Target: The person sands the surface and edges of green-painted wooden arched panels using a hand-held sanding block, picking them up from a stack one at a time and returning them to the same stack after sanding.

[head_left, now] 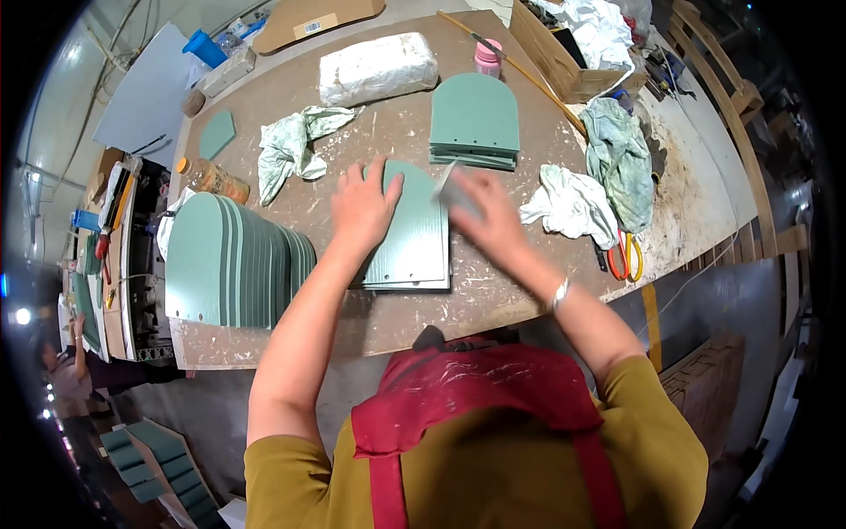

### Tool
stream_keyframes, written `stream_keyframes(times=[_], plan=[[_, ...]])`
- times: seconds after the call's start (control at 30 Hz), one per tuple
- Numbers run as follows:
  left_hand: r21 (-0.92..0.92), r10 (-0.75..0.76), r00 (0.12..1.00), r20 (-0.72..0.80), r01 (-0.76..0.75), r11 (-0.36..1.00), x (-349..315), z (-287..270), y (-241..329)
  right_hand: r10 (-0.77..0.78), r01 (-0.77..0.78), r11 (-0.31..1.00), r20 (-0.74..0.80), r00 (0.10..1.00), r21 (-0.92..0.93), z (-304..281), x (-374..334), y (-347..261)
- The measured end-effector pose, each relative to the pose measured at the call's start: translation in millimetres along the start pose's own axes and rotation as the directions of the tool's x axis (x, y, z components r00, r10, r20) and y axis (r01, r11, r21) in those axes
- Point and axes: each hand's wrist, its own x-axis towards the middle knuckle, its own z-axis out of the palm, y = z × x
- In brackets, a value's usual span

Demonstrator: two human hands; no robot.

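A green panel [412,247] with a rounded top and small holes along its straight end lies in front of me, atop at least one similar panel. My left hand [363,204] rests on it, fingers spread and pressing nothing but the surface. At the panel's right curved edge, my right hand [495,216] grips a grey pad [459,191], which looks like a sanding pad; the fingers are slightly blurred. To the left stands a thick row of the same green panels [198,256]. A shorter pile of them [476,110] sits beyond my right hand.
White cloths [568,203] and a greenish rag [619,154] lie at right, beside orange-handled scissors [627,256]. Farther back are a wrapped white block [379,69], a pink bottle [487,58], a long stick [533,78] and a wooden box [529,40]. A capped bottle [211,181] is left.
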Motion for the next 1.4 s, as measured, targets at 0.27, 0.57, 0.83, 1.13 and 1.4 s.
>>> stream_keyframes(times=[0.27, 0.57, 0.83, 1.13, 1.4], plan=[[-0.085, 0.359, 0.911, 0.204, -0.348, 0.933, -92.4, -32.5, 29.5, 0.174, -0.177, 0.982, 0.054, 0.983, 0.059, -62.8, -5.3, -49.0], [-0.057, 0.456, 0.881, 0.127, -0.452, 0.89, -110.1, -25.8, 26.1, 0.217, -0.148, 0.943, 0.215, 0.952, -0.298, 13.0, 118.9, -34.1], [-0.078, 0.456, 0.89, 0.005, -0.455, 0.887, -108.2, -15.8, 21.3, 0.219, -0.049, 0.931, 0.444, 0.869, -0.363, 33.2, 166.9, -46.9], [-0.063, 0.434, 0.898, -0.071, -0.438, 0.897, -112.6, -3.1, 19.3, 0.195, 0.162, 0.885, 0.663, 0.723, -0.437, 78.8, 198.2, -91.9], [-0.074, 0.414, 0.904, -0.101, -0.422, 0.904, -114.5, -5.5, 17.2, -0.097, 0.469, 0.839, 0.771, 0.629, -0.277, 101.1, 183.0, -122.2]])
